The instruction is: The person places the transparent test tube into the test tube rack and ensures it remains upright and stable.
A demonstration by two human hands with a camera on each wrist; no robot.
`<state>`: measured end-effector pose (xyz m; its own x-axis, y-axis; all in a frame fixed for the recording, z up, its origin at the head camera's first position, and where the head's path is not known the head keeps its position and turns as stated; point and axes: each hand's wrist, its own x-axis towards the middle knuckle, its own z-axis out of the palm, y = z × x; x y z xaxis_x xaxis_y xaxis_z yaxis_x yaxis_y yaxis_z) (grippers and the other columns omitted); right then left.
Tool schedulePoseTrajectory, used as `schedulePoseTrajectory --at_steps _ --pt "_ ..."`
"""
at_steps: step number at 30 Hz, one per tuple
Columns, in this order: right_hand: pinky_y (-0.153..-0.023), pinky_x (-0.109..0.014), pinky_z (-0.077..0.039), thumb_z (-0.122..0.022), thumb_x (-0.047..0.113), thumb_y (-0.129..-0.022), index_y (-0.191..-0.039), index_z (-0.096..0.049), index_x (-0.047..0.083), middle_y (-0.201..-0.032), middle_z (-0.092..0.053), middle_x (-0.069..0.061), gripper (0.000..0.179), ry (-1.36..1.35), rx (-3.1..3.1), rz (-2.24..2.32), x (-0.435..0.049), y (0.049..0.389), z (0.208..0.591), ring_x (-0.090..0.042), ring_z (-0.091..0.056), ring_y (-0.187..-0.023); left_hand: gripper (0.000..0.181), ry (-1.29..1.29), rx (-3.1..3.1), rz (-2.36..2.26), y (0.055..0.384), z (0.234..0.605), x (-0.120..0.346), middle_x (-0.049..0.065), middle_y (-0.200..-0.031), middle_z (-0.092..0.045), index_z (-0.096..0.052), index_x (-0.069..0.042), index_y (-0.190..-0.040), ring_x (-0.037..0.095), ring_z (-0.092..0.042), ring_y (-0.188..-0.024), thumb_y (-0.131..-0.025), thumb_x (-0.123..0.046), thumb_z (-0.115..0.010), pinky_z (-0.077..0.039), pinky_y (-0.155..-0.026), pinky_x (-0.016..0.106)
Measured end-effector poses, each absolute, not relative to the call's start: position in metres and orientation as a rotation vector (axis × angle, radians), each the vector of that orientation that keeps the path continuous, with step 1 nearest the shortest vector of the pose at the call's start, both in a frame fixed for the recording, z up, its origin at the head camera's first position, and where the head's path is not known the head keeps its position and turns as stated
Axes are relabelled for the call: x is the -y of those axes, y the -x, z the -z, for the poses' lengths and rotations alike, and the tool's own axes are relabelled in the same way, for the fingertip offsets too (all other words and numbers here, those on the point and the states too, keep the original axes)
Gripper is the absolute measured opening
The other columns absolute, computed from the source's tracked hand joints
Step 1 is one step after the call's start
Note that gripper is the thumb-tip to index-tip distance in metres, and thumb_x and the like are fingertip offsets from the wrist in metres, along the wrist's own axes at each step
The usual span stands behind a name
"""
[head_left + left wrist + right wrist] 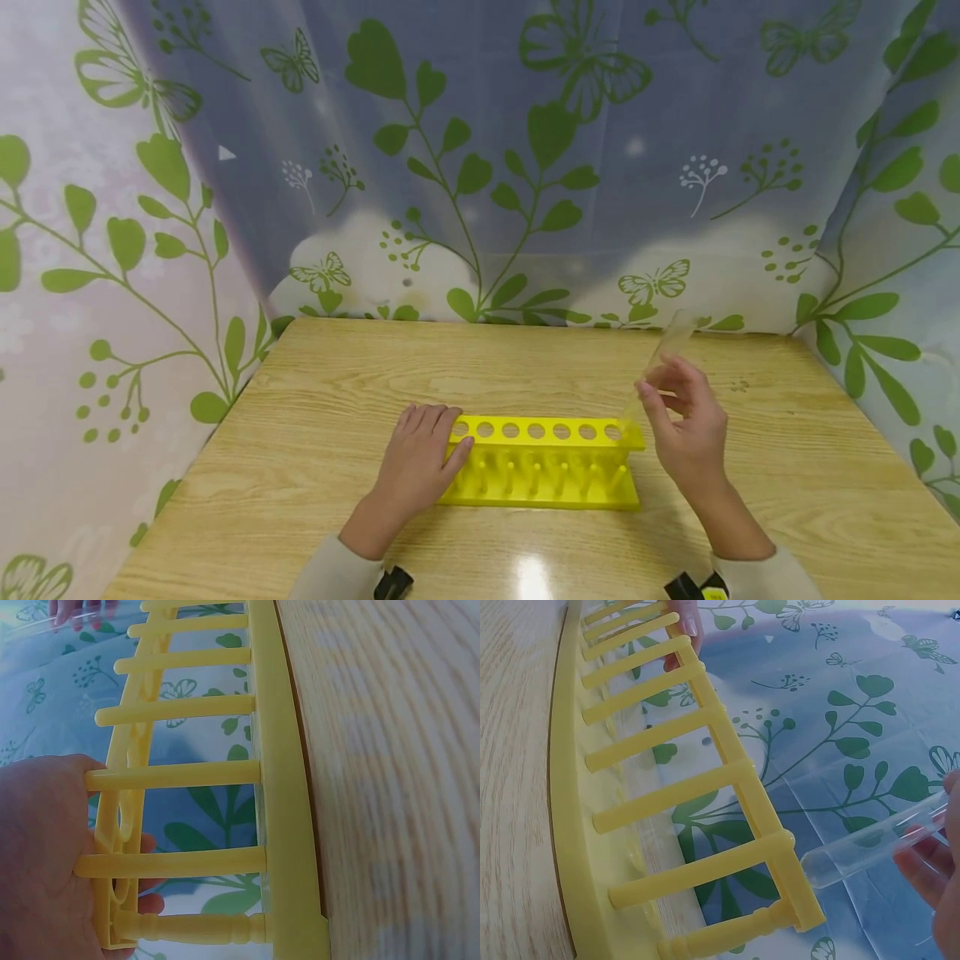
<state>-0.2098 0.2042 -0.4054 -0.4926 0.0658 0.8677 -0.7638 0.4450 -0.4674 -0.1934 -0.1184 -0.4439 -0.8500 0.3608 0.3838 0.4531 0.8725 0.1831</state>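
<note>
A yellow test tube rack [537,502] stands upright on the table, with a row of holes along its top rail and pegs below. My left hand [422,457] grips the rack's left end, thumb in front and fingers over the top; the left wrist view shows fingertips behind the rail. Between thumb and fingers my right hand [692,425] holds a clear glass test tube [866,844], tilted, its mouth up and away to the right. The tube's rounded bottom is close to the rightmost hole; whether it touches the rail I cannot tell.
The wooden table [360,367] extends around the rack on all sides. A patterned curtain [480,167] with green leaves and butterflies hangs behind the table, and similar cloth lines both sides. Dark wrist devices [393,583] sit at both cuffs.
</note>
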Motion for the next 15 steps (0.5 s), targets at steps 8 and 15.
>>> schedulePoseTrajectory --at_steps 8,15 --pt "-0.074 -0.008 -0.049 -0.066 -0.023 -0.077 -0.125 -0.052 -0.014 -0.087 -0.061 -0.02 0.051 -0.622 1.821 -1.144 -0.2027 0.207 0.4065 0.005 -0.062 -0.09 0.044 0.621 2.688 0.377 0.1931 0.4479 0.1188 0.012 -0.121 -0.059 -0.057 -0.006 -0.128 0.031 -0.053 -0.116 -0.101 -0.039 -0.049 -0.031 -0.109 0.054" --pt "-0.074 -0.009 -0.05 -0.066 -0.025 -0.074 -0.124 -0.053 -0.013 -0.087 -0.061 -0.018 0.053 -0.637 1.852 -1.15 -0.1992 0.2075 0.4091 0.006 -0.061 -0.088 0.044 0.618 2.675 0.378 0.1943 0.4475 0.1191 0.011 -0.121 -0.059 -0.056 -0.006 -0.128 0.031 -0.053 -0.116 -0.101 -0.039 -0.048 -0.031 -0.109 0.054"
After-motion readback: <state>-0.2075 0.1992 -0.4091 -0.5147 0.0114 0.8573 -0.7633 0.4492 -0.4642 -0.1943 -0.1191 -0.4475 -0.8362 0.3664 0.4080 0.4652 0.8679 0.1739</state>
